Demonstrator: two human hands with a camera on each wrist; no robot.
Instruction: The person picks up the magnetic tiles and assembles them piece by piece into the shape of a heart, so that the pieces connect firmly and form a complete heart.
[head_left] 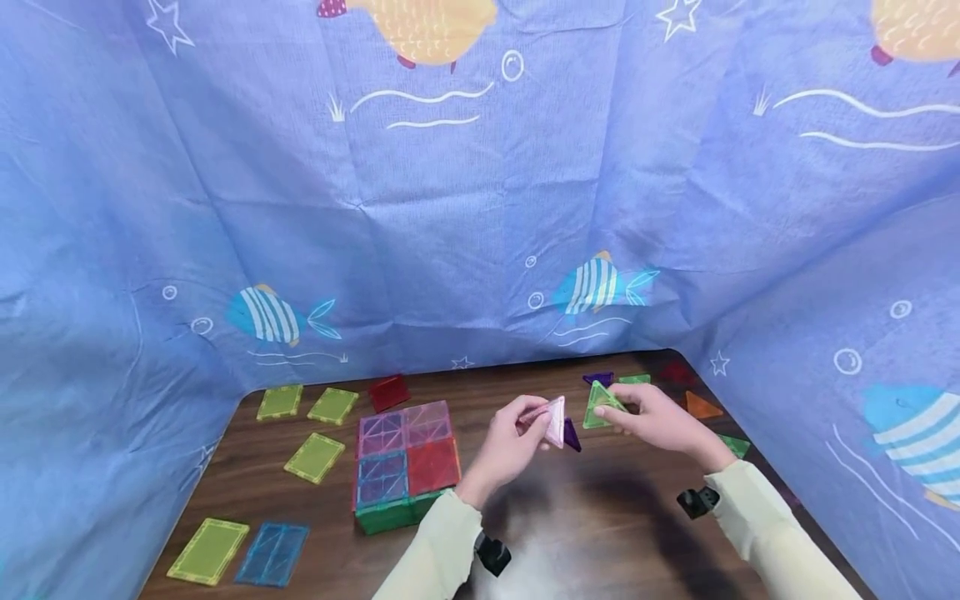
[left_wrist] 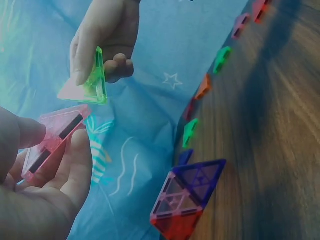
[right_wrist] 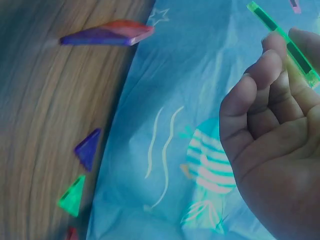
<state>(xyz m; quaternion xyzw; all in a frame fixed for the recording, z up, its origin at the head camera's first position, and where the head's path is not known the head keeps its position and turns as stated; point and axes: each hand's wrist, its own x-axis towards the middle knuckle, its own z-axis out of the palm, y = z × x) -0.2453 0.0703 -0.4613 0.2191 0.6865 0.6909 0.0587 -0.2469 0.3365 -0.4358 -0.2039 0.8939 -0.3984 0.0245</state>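
My left hand (head_left: pixel 510 442) pinches a pink see-through triangular magnetic tile (head_left: pixel 556 422) above the table. In the left wrist view, dark magnet strips show along the edge of this pink tile (left_wrist: pixel 70 126). Just to the right, my right hand (head_left: pixel 656 419) pinches a light green triangular magnetic tile (head_left: pixel 597 406) by its side. The two tiles face each other with a gap between them. Below, a joined group of purple, pink and red triangles (left_wrist: pixel 176 197) lies on the table; my left hand mostly hides it in the head view, leaving a purple corner (head_left: pixel 572 435) showing.
A low block of square tiles (head_left: pixel 382 479), with pink, blue and red on top and green at the front, stands left of my hands. Yellow squares (head_left: pixel 315 457) and a blue tile (head_left: pixel 273 553) lie further left. Loose triangles, such as an orange one (head_left: pixel 702 405), line the right side. Blue patterned cloth (head_left: pixel 480 208) surrounds the table.
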